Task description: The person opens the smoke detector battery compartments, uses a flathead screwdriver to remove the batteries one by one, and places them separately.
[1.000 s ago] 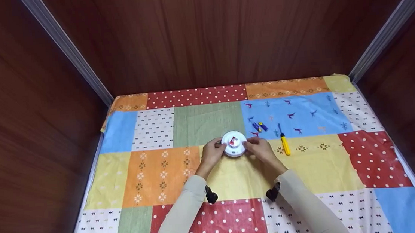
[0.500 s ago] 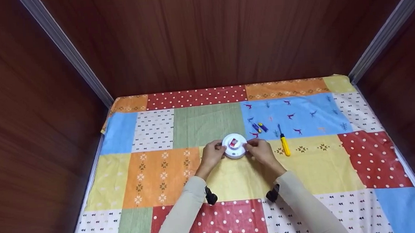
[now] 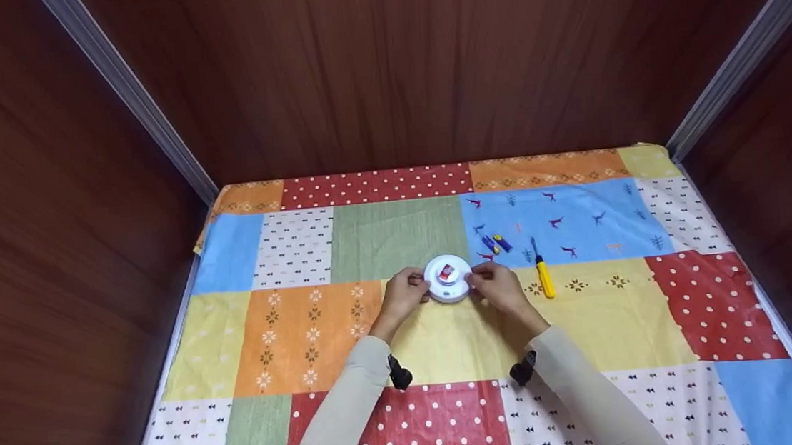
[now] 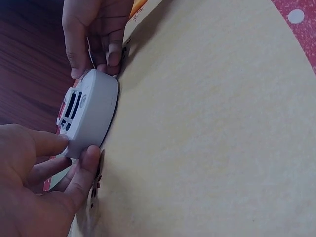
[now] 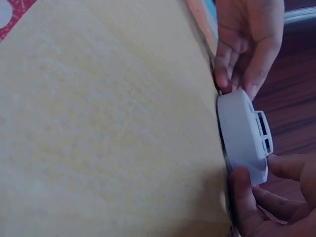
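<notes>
A round white smoke detector (image 3: 450,294) with a raised, slotted centre and a red-and-white label faces up between both hands. My left hand (image 3: 406,295) holds its left edge between thumb and fingers. On the opposite edge, my right hand (image 3: 498,287) grips with thumb and fingertips. In the left wrist view, the smoke detector (image 4: 98,111) stands close over the yellow cloth, the left hand (image 4: 42,182) at its near edge. The right wrist view shows the smoke detector (image 5: 242,136) from the side, with the right hand (image 5: 276,202) pinching it.
A yellow-handled screwdriver (image 3: 544,277) lies right of the hands. Two small blue-and-yellow batteries (image 3: 502,242) lie behind the right hand. A patchwork cloth (image 3: 397,237) covers the table, and brown wood-look panels (image 3: 382,66) enclose it at the back and sides.
The smoke detector has shifted very slightly toward the person and its top has tilted a little, so the label sits differently. Both hands keep their hold on its edges.
</notes>
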### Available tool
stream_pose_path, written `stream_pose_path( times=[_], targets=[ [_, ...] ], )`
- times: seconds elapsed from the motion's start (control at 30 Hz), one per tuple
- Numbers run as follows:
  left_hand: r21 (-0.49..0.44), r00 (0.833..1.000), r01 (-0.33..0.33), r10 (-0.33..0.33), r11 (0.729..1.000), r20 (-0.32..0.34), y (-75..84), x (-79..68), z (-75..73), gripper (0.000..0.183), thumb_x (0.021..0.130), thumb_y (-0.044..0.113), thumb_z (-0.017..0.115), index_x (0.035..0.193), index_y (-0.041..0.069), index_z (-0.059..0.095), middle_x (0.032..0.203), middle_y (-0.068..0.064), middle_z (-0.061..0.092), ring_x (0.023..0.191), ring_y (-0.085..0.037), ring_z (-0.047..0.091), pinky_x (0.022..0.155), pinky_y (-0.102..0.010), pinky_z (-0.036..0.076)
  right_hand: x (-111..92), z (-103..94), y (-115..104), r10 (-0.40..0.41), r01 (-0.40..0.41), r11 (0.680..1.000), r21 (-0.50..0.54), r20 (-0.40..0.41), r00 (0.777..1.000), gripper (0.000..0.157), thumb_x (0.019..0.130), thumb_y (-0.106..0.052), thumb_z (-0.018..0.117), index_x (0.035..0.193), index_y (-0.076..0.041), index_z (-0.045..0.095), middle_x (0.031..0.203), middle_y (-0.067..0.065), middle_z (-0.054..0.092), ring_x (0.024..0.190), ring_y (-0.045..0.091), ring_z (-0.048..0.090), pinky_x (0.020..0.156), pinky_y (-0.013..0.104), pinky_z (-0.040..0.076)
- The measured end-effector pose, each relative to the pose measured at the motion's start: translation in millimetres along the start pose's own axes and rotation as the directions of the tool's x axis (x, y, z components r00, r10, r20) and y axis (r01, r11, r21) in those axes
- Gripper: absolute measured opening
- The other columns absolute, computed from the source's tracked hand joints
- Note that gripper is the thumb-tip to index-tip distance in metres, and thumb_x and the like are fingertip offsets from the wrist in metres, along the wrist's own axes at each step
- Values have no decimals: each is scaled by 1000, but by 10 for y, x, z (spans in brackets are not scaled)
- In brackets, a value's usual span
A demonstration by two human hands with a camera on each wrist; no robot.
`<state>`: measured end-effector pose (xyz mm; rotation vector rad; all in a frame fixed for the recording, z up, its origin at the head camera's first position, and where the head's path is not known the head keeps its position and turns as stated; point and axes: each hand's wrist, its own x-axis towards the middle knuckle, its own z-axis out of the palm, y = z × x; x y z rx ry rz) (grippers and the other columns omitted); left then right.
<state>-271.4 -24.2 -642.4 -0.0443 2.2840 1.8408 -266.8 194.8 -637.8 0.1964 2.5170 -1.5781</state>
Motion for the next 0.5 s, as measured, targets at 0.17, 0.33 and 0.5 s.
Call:
stream_pose_path(
  times=[0.17, 0.33, 0.5],
  targets=[
    [29, 1000, -20, 20, 999, 13, 76, 15, -107, 24, 102, 5, 64, 123, -6, 67, 94, -4, 63, 81, -28, 73, 73, -37, 68, -11, -147, -105, -26, 26, 1000, -2, -8, 1000, 31, 105, -16, 64, 127, 5, 68, 107, 19, 72, 77, 18, 67, 62, 23, 59],
    [105, 995, -94, 91, 990, 37, 233, 32, -304, 15, 105, 11, 62, 113, 0, 68, 97, -9, 68, 93, -39, 75, 80, -48, 68, 22, -435, -258, -129, 127, 991, -51, -35, 991, 22, 105, -9, 60, 118, 5, 72, 106, 19, 72, 89, 23, 66, 72, 24, 60],
    [148, 981, -191, 185, 970, 51, 428, 94, -528, 16, 108, 11, 59, 110, -1, 69, 92, -8, 68, 73, -19, 67, 68, -33, 64, 84, -771, -447, -277, 268, 953, -143, -48, 960, 22, 106, -3, 57, 118, 5, 74, 108, 23, 75, 94, 31, 69, 74, 24, 61]
  ],
)
